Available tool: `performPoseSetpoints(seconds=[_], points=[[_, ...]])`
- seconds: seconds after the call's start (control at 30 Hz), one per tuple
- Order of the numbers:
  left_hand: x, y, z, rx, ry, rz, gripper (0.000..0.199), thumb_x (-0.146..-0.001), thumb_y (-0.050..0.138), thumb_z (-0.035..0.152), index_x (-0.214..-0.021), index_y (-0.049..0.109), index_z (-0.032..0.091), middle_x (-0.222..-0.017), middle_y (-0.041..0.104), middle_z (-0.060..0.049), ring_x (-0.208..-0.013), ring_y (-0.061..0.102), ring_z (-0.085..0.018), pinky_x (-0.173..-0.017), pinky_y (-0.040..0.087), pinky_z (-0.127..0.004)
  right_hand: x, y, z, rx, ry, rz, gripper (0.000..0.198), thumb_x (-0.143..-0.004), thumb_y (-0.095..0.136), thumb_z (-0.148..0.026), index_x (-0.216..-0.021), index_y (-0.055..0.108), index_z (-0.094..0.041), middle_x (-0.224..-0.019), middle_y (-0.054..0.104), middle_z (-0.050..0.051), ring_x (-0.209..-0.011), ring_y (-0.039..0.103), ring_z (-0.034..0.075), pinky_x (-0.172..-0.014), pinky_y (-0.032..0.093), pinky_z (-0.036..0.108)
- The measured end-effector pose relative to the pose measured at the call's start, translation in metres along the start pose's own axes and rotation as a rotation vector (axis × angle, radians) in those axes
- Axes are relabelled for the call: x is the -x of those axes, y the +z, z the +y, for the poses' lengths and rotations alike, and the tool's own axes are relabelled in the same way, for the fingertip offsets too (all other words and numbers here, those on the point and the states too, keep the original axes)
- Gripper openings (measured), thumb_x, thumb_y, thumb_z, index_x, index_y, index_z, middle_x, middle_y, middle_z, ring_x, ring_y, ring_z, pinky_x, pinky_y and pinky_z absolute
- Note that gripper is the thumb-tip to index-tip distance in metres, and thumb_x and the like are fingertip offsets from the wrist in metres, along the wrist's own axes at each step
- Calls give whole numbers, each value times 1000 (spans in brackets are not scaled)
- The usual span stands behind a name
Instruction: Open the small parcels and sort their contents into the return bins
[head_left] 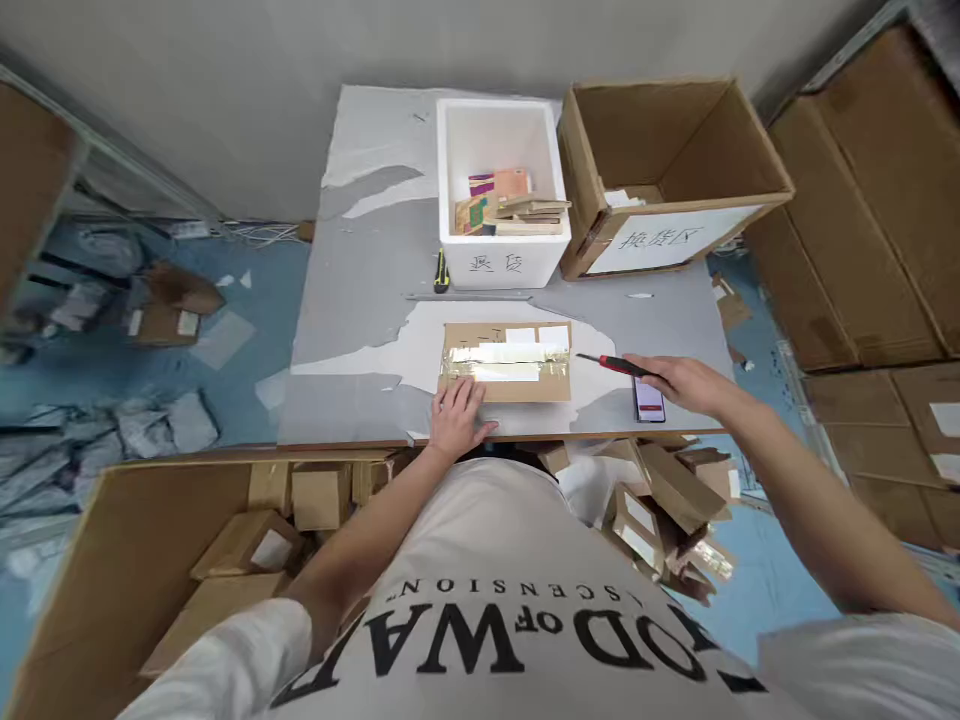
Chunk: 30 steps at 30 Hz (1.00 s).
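Note:
A flat cardboard box (504, 390) with white labels and shiny tape across its top lies on the table in front of me. My left hand (454, 418) rests on its lower left edge, fingers laid out over the cardboard and thumb apart. To the right of the box, my right hand (686, 385) is closed around a red-and-black utility knife (616, 365). The knife's thin tip points left, just short of the box's right edge. Under the right hand lies a phone (649, 402) with its screen lit, partly covered by the hand and the knife handle.
A white foam box (501, 262) holds several books or flat packs. Beside it stands a deep open carton (679, 240) with a handwritten label. A yellow-and-black utility knife (442, 271) lies on the table (352, 290). Cartons (321, 497) crowd below the front edge; stacked boxes (877, 200) stand right.

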<state>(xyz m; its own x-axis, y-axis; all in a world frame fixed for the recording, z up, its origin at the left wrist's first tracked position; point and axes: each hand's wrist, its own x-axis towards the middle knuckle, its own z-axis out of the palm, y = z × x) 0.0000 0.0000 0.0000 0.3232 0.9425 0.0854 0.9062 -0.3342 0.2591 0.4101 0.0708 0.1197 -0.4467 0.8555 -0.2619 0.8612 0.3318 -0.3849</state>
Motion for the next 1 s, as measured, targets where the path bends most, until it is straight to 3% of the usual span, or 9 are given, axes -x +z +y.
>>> performPoseSetpoints(seconds=[0.07, 0.17, 0.33, 0.57, 0.73, 1.0], points=[[-5, -3, 1, 0, -26, -19, 69, -80, 54, 60, -134, 50, 18, -138, 51, -16, -127, 42, -35, -103, 24, -49, 7, 32, -6, -222, 187, 65, 54, -93, 40, -47, -141, 45, -25, -112, 69, 8, -78, 69, 20, -70, 56, 32], [-14, -8, 4, -6, -58, -39, 70, -77, 54, 65, -128, 55, 18, -135, 52, -18, -123, 45, -37, -101, 25, -51, 8, 81, -19, -626, 398, 172, 69, -89, 43, -56, -146, 36, -18, -88, 71, 7, -48, 58, 13, -46, 50, 27], [-24, -14, 5, -19, -44, -43, 80, -75, 53, 70, -133, 51, 15, -142, 45, -21, -132, 37, -39, -107, 19, -53, -10, 139, -43, -1175, 455, 343, 83, -80, 57, -61, -148, 30, -21, -83, 66, 3, -44, 52, 9, -38, 44, 24], [-38, -17, 5, -70, -47, -161, 93, -74, 48, 74, -148, 31, 19, -157, 21, -16, -144, 11, -41, -111, 7, -61, -11, 144, -47, -1344, 386, 337, 76, -80, 60, -58, -145, 37, -24, -79, 62, 0, -43, 49, 7, -37, 37, 21], [-44, -18, 10, -94, -116, -226, 92, -77, 44, 75, -150, 26, 22, -158, 18, -15, -145, 4, -41, -108, 13, -63, -11, 142, -33, -1354, 380, 252, 76, -80, 61, -58, -144, 38, -25, -74, 60, -2, -40, 45, 6, -34, 33, 19], [-43, -13, 9, -150, -117, -235, 92, -78, 39, 77, -150, 24, 22, -159, 13, -14, -146, 1, -39, -101, 24, -61, -1, 128, -20, -1292, 395, 118, 77, -80, 63, -55, -145, 38, -23, -70, 58, -2, -38, 44, 7, -32, 31, 20]])
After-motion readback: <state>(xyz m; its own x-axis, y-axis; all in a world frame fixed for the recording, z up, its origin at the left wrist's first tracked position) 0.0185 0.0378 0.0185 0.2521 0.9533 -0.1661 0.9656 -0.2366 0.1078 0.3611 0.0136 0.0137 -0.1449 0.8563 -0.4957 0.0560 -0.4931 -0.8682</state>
